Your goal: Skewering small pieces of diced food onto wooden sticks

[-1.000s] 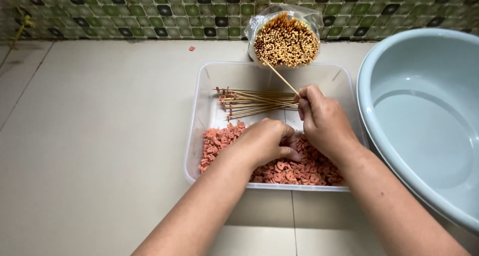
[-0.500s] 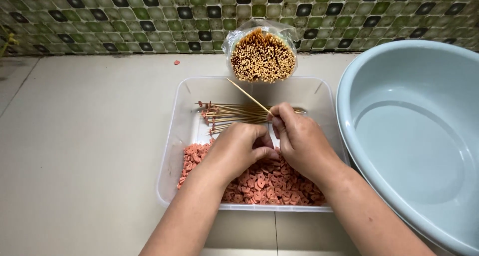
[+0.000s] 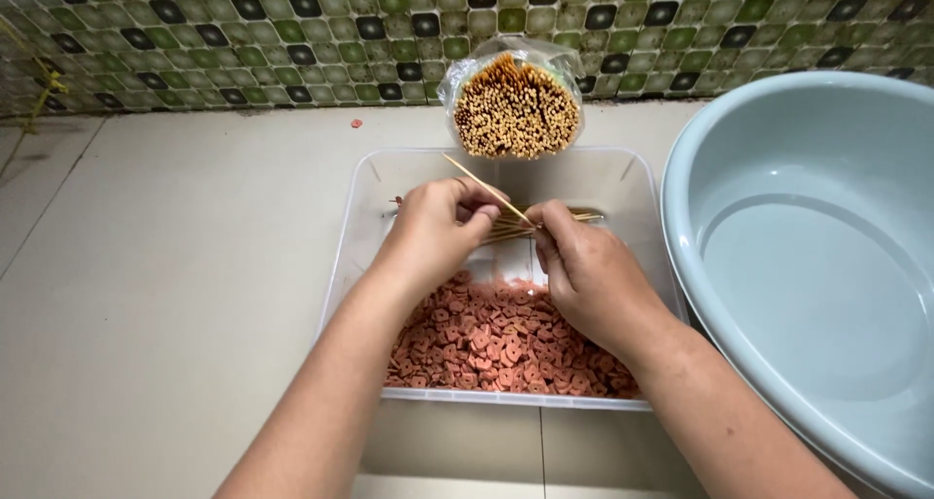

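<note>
Both hands have risen: right hand point(image 3: 593, 270) and left hand point(image 3: 438, 231) fingers pinch one skewer point(image 3: 482, 188) below the clear skewer bag point(image 3: 513, 105).

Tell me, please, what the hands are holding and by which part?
A thin bamboo skewer, pinched between both hands: left hand around its middle, right hand at its lower end.

Bright, even light from above. Soft, small shadows under the hands point(image 3: 438, 231) and beside the clear tray point(image 3: 362, 183). Gentle shine on the blue basin point(image 3: 827, 295). Sharp all over, a little bent near the edges.
</note>
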